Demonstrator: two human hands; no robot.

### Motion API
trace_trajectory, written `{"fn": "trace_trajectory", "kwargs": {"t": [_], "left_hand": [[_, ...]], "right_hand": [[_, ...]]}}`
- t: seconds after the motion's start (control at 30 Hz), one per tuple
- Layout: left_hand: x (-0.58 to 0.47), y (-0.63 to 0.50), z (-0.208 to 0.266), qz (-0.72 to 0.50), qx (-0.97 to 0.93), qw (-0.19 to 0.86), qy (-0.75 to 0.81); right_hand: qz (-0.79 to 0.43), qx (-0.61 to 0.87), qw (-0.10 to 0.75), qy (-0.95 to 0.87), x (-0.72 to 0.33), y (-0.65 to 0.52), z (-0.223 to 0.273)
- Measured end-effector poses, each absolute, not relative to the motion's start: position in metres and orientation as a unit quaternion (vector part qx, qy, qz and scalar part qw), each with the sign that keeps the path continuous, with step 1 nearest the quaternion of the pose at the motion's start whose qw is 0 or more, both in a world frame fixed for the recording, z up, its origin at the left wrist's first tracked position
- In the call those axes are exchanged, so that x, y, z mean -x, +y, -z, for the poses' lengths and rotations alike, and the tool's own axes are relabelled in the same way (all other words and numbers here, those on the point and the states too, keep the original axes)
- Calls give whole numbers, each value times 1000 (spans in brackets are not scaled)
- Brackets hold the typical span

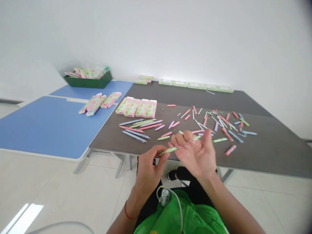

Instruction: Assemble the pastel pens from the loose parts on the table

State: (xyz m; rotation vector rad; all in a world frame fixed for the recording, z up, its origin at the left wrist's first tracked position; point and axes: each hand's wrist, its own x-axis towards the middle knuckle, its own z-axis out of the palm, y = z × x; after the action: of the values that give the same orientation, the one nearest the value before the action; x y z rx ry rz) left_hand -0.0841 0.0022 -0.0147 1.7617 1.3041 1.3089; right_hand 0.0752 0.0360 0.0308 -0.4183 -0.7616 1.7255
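Note:
My left hand (152, 165) pinches a light green pen part (169, 150) between thumb and fingertips, just over the table's front edge. Beside it my right hand (195, 151) is turned palm up, its fingers curled over light green plastic and the thumb raised. More green shows past the right fingertips; whether it is one piece with the left-hand part is hidden. Behind the hands lie loose pen barrels: a green one (163, 138), a red one (166, 134) and a purple one (160, 127). Several whole-looking pens in blue, green, red and purple (152, 123) lie to the left.
Scattered pen barrels, caps and white refills (220, 122) cover the dark table's (273, 152) right side. Pink-green boxes stand in a row (142, 108), with flattened boxes (92, 104) on the blue table (48, 126). Behind are a dark green bin (91, 83) and flat cartons (195, 85).

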Motion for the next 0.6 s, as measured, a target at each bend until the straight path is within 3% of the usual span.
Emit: {"fn": "trace_trajectory", "kwargs": {"t": [0.27,0.6], "left_hand": [[58,8,6,-469,-709,287,442],[55,10,8,-463,-721,273,436]], "right_hand": [[-650,209,640,-353,-97,17,-41],[-652,221,647,-329,-101,18,-37]]}}
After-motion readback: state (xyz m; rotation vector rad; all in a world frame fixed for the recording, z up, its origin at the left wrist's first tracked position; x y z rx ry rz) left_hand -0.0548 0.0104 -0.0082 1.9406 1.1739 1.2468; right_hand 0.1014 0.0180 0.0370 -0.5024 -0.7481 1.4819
